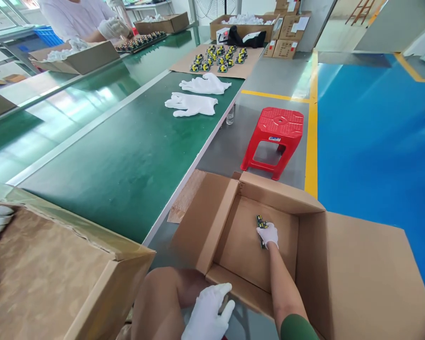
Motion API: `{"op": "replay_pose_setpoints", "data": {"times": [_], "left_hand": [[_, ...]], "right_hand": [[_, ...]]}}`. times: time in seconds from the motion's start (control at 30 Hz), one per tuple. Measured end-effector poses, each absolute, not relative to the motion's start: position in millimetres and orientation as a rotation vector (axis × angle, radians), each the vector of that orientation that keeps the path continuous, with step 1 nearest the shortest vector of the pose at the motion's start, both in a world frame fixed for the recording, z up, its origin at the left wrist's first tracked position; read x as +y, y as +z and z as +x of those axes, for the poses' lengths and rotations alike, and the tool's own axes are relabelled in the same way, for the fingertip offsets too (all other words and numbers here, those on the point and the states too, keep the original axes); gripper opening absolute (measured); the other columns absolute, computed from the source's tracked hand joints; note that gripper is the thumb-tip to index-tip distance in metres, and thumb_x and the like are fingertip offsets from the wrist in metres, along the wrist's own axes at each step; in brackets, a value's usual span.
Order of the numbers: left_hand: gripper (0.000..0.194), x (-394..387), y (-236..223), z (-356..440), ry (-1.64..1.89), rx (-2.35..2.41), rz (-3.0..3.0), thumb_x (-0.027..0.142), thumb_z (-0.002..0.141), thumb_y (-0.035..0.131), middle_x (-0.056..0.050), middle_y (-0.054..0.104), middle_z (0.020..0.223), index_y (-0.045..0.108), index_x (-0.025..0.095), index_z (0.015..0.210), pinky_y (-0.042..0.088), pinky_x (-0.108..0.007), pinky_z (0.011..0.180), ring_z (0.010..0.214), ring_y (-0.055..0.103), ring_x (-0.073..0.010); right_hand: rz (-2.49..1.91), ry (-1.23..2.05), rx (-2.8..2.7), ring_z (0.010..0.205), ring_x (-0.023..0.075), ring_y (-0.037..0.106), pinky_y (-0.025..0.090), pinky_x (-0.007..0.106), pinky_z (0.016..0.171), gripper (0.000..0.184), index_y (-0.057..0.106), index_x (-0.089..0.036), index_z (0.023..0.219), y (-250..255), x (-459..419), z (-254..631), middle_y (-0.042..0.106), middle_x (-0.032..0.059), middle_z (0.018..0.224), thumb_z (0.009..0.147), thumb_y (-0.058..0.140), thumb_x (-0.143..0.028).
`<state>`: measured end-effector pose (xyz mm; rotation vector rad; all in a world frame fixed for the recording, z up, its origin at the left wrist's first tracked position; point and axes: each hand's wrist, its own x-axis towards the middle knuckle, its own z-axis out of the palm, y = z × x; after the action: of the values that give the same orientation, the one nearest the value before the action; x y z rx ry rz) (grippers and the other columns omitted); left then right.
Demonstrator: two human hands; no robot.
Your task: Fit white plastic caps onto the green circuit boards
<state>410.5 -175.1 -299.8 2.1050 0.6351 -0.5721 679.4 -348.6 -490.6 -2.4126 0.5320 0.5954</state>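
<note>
Inside the open cardboard box (248,255), my right hand (269,234) in a white glove grips a small circuit board (260,222) with yellow and black parts. Part of the board is covered by my fingers. My gloved left hand (210,311) is by the box's near edge, thumb and fingers apart, with nothing in it. Its fingertips come close to the near flap; whether they touch it I cannot tell.
On the green bench (127,151) lie two white gloves (193,104) and a cardboard sheet (184,63) bearing several boards (222,61). A red stool (274,137) stands beyond the box. Another carton (56,269) is at left. A co-worker (81,19) works across the bench.
</note>
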Motion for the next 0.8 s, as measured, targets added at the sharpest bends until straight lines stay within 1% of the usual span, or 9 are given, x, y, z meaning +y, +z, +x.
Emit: {"op": "replay_pose_setpoints", "data": {"times": [0.1,0.2,0.27,0.33,0.4,0.47,0.57,0.7,0.8], "left_hand": [[0.036,-172,-283,413,-0.436,0.780,1.917,0.046,0.077,0.065,-0.004,0.074,0.117,0.073,0.035,0.110,0.047,-0.044,0.106,0.115,0.064,-0.0336],[0.036,-181,-269,428,-0.363,0.795,1.824,0.046,0.081,0.061,-0.006,0.076,0.112,0.071,0.031,0.112,0.051,-0.043,0.100,0.107,0.068,-0.0310],[0.044,-191,-257,445,-0.320,0.791,1.749,0.043,0.083,0.059,-0.010,0.073,0.121,0.065,0.024,0.123,0.052,-0.041,0.099,0.109,0.069,-0.0289],[0.056,-201,-237,463,-0.272,0.758,1.641,0.037,0.084,0.055,-0.017,0.063,0.136,0.055,0.016,0.136,0.053,-0.037,0.099,0.114,0.067,-0.0263],[0.062,-208,-209,478,-0.183,0.661,1.457,0.032,0.083,0.057,-0.021,0.057,0.141,0.048,0.011,0.140,0.051,-0.038,0.102,0.120,0.064,-0.0270],[0.050,-210,-177,481,-0.085,0.561,1.515,0.025,0.081,0.060,-0.018,0.064,0.133,0.058,0.012,0.129,0.047,-0.040,0.105,0.118,0.063,-0.0279],[0.030,-207,-130,460,0.000,0.589,1.523,0.027,0.085,0.060,-0.013,0.073,0.116,0.067,0.016,0.112,0.051,-0.041,0.099,0.104,0.067,-0.0275],[0.034,-202,-86,398,0.162,0.647,1.347,0.037,0.085,0.066,-0.012,0.071,0.121,0.068,0.017,0.113,0.048,-0.044,0.105,0.113,0.064,-0.0301],[0.041,-197,-65,348,0.279,0.641,1.263,0.046,0.086,0.066,-0.012,0.071,0.122,0.068,0.018,0.116,0.048,-0.047,0.106,0.116,0.064,-0.0313]], "right_hand": [[-2.276,0.538,0.443,0.102,0.0206,0.065,0.057,0.041,0.087,0.032,0.059,-0.016,0.121,-462,-342,671,0.063,0.0079,0.119,0.095,0.061,-0.035],[-2.132,0.457,0.275,0.091,0.0184,0.067,0.058,0.037,0.081,0.032,0.059,-0.014,0.118,-413,-335,644,0.066,0.0068,0.109,0.092,0.065,-0.032],[-2.041,0.405,0.134,0.082,0.0190,0.068,0.059,0.035,0.075,0.045,0.054,-0.014,0.120,-371,-331,616,0.068,0.0067,0.103,0.082,0.071,-0.028],[-1.975,0.377,-0.003,0.077,0.0194,0.068,0.059,0.035,0.071,0.054,0.051,-0.018,0.126,-324,-327,583,0.069,0.0049,0.100,0.077,0.070,-0.028],[-1.956,0.291,-0.119,0.086,0.0212,0.068,0.059,0.037,0.077,0.057,0.051,-0.020,0.125,-277,-323,552,0.067,0.0067,0.108,0.072,0.071,-0.024],[-2.013,0.045,-0.294,0.099,0.0251,0.066,0.059,0.041,0.083,0.054,0.052,-0.021,0.124,-233,-319,527,0.062,0.0115,0.119,0.073,0.070,-0.024],[-2.081,-0.233,-0.516,0.112,0.0292,0.062,0.058,0.046,0.090,0.052,0.052,-0.021,0.126,-177,-312,501,0.057,0.0145,0.125,0.078,0.069,-0.026],[-1.980,-0.086,-0.746,0.119,0.0277,0.062,0.059,0.041,0.095,0.060,0.048,-0.024,0.133,-117,-311,472,0.054,0.0133,0.134,0.079,0.073,-0.030],[-1.816,0.063,-0.884,0.120,0.0280,0.062,0.059,0.040,0.096,0.061,0.049,-0.025,0.133,-80,-311,449,0.053,0.0127,0.136,0.080,0.074,-0.043]]}}
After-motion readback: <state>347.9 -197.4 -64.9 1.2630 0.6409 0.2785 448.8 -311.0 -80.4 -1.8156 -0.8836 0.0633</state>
